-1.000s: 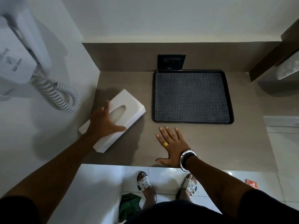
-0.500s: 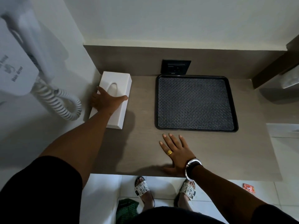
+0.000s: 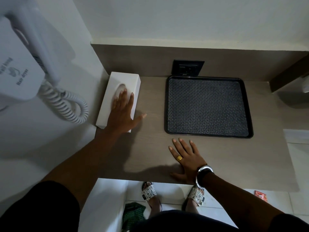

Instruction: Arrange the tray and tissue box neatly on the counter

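Tissue box (image 3: 120,91) unmoved since earlier, left hand (image 3: 121,114) now flat atop.

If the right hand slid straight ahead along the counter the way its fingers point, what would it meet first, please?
The right hand lies flat, its fingers pointing toward the back wall. Going straight on, it would likely first meet the near rim of the black rectangular textured tray, with only bare grey-brown counter between them.

Left hand (image 3: 122,114) lies flat on the tissue box (image 3: 122,81), right hand (image 3: 187,158) flat on the counter (image 3: 234,156) near the tray (image 3: 207,106).
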Demonstrator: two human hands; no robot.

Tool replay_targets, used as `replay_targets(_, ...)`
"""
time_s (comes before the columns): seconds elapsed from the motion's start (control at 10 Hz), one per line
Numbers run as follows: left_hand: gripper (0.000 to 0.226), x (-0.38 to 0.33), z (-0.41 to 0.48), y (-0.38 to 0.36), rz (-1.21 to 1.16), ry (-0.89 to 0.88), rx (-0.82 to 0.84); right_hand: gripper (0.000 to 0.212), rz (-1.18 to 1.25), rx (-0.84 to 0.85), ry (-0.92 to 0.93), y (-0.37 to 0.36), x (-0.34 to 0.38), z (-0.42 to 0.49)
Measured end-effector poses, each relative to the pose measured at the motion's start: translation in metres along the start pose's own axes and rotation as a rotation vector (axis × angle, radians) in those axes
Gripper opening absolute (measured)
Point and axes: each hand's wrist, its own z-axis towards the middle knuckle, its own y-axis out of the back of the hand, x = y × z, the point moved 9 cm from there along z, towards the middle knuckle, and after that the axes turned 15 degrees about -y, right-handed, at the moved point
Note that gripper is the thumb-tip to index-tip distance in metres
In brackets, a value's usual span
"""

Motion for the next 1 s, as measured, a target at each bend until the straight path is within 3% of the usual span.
replay_targets(0.3, 0.097, 0.026, 0.007, -0.001, -0.005, 0.133, -0.031, 0.100, -0.003, 0.011, 0.001, 0.002, 0.001, 0.000)
replay_targets(0.8, 0.103, 0.047, 0.018, -0.003, -0.001, 0.162, -0.012, 0.098, -0.035, -0.024, 0.011, -0.004, -0.001, 0.001)
replay_targets(0.9, 0.099, 0.043, 0.010, 0.006, -0.011, 0.167, -0.033, 0.094, -0.032, -0.012, -0.005, 0.003, -0.001, 0.000)
replay_targets(1.0, 0.092, 0.019, 0.012, 0.035, -0.038, 0.141, -0.154, 0.091, -0.022, -0.025, -0.016, 0.005, 0.001, -0.005)
